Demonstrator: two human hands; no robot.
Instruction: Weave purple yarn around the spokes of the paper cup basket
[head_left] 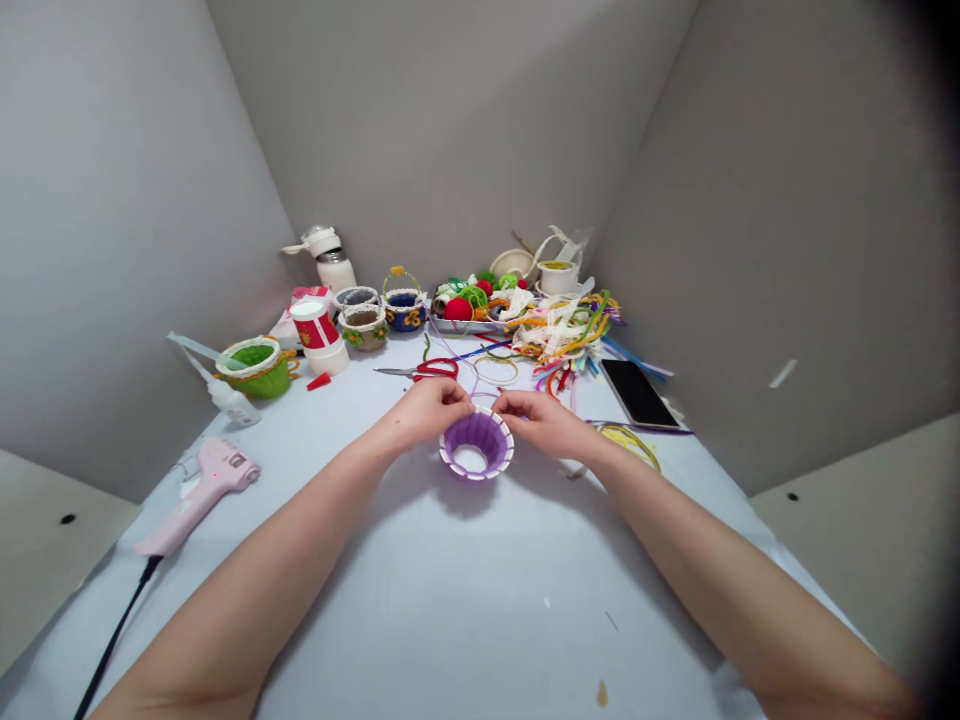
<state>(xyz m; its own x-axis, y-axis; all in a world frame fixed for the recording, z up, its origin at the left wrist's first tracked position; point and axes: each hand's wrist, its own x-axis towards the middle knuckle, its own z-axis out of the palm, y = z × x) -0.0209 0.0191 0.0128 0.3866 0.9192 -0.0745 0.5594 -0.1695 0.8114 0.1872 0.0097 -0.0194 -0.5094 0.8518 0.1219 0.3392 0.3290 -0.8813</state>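
Observation:
A small cup with white slats around its rim and purple yarn woven inside stands tilted toward me above the table. My left hand pinches its far left rim between thumb and fingers. At the far right rim, the fingertips of my right hand are pressed together on what looks like the purple yarn; the exact grip is partly hidden. Just beyond my left hand lie red-handled scissors, their blades pointing left.
A pink glue gun with a black cord lies at left, near a glue bottle and a green basket. Several small baskets, a white bottle, a yarn tray and a colourful cord pile line the back. At right rests a phone.

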